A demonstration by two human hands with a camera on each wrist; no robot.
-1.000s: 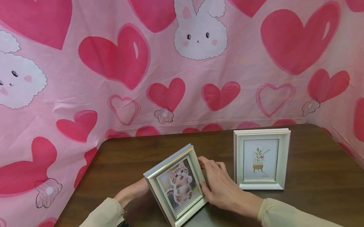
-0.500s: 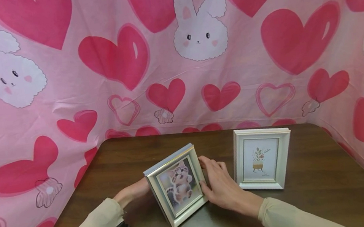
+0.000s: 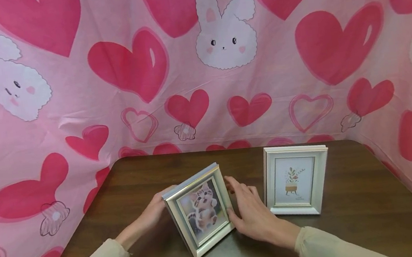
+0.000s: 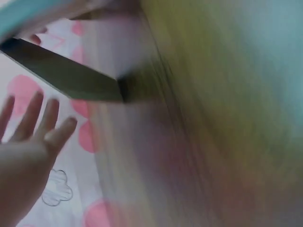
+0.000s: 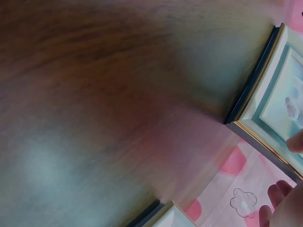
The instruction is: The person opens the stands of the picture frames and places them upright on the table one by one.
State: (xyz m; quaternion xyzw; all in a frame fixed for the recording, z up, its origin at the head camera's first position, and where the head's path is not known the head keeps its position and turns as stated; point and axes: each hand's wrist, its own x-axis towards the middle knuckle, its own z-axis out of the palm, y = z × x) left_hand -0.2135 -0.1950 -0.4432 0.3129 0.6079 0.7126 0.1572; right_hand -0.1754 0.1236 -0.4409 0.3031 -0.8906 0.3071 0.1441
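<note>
A silver-edged picture frame [image 3: 203, 211] with a kitten picture stands turned at an angle on the brown table, leaning back. My right hand [image 3: 254, 215] grips its right side, thumb on the front and fingers toward the back; in the right wrist view the thumb [image 5: 296, 142] lies on the frame's border. At the frame's upper left edge is my left hand [image 3: 154, 209], its fingertips hidden behind the frame in the head view. The left wrist view shows that hand [image 4: 28, 151] with spread, straight fingers, apart from the dark stand leg [image 4: 71, 78] that juts from the frame's back.
A white picture frame [image 3: 295, 182] with a potted plant print stands on the table [image 3: 371, 193] to the right, just beyond my right hand. Pink cloth [image 3: 199, 77] with hearts and rabbits hangs behind the table and along both sides.
My left hand has drawn out from low behind the kitten frame and moved up to its upper left edge. The right hand and both frames have stayed almost still.
</note>
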